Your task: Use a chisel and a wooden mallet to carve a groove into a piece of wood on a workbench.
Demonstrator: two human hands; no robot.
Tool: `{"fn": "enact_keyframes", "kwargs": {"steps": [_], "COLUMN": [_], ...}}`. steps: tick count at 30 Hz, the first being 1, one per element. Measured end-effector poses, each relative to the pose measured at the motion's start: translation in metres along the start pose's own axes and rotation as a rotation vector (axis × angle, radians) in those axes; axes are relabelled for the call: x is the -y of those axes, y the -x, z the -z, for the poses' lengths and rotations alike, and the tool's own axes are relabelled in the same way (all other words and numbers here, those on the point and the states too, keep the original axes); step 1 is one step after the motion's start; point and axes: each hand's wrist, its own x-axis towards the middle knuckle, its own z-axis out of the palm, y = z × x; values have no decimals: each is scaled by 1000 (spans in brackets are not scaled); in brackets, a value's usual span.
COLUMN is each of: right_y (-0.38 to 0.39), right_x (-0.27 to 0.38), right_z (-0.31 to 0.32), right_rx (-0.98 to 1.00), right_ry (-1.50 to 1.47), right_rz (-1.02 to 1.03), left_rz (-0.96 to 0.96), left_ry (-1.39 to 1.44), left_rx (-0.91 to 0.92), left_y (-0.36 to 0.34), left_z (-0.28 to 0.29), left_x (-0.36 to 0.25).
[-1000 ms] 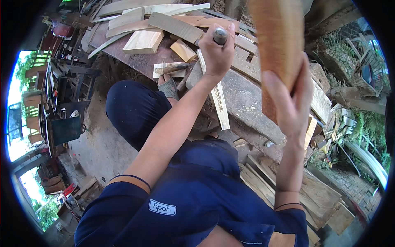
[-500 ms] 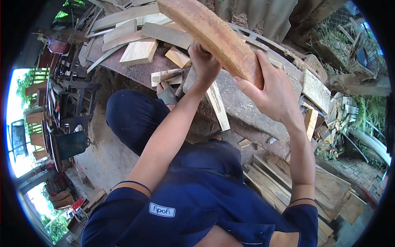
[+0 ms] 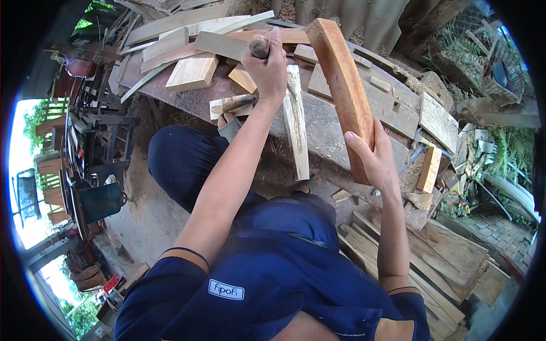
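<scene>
My left hand (image 3: pixel 268 71) is closed around a dark, round-ended wooden handle (image 3: pixel 260 48); the rest of that tool is hidden by the fist. In my right hand (image 3: pixel 375 156) is the near end of a thick, slightly curved reddish-brown wooden block (image 3: pixel 340 85), thumb on one side and fingers on the other. The block slants up and away over the workbench (image 3: pixel 324 128). Between the hands, a pale strip of wood with a roughly carved groove (image 3: pixel 296 122) lies across the bench edge. Below my left fist, another wooden handle (image 3: pixel 239 103) rests over a small pale block (image 3: pixel 217 109).
Boards and offcuts (image 3: pixel 193 71) are piled on the bench's far left. A pale flat board (image 3: pixel 438 122) and a yellowish block (image 3: pixel 429 169) lie at the right. Planks (image 3: pixel 449 256) are stacked low on the right. Shavings are scattered about; a dark green container (image 3: pixel 98 202) stands left.
The reddish-brown block has come down and swung to the right, away from my left hand, and my right hand has lowered. My left fist has turned, showing the handle's end.
</scene>
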Motion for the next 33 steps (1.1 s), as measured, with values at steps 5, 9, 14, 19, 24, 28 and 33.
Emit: {"fn": "enact_keyframes", "kwargs": {"steps": [5, 9, 14, 19, 24, 28, 33], "right_y": [9, 16, 17, 18, 16, 14, 14], "right_x": [-13, -15, -19, -21, -24, -22, -27], "right_z": [3, 4, 2, 2, 3, 1, -3], "right_rx": [-31, -57, -39, -36, -38, -43, -46], "right_ry": [5, -35, -26, -38, -6, -42, -20], "right_rz": [-10, -57, -94, -98, -100, -101, -90], "left_rz": [-12, 45, -3, -39, -13, -37, 12], "left_ry": [8, 49, 9, -40, -23, -49, -22], "left_rx": [-24, -86, -56, -51, -59, -26, -52], "left_y": [-3, -1, -1, -1, 1, 2, 6], "left_z": [-9, -10, -6, -3, -10, -9, -7], "left_x": [-2, -12, -1, 7, -8, -5, 3]}}
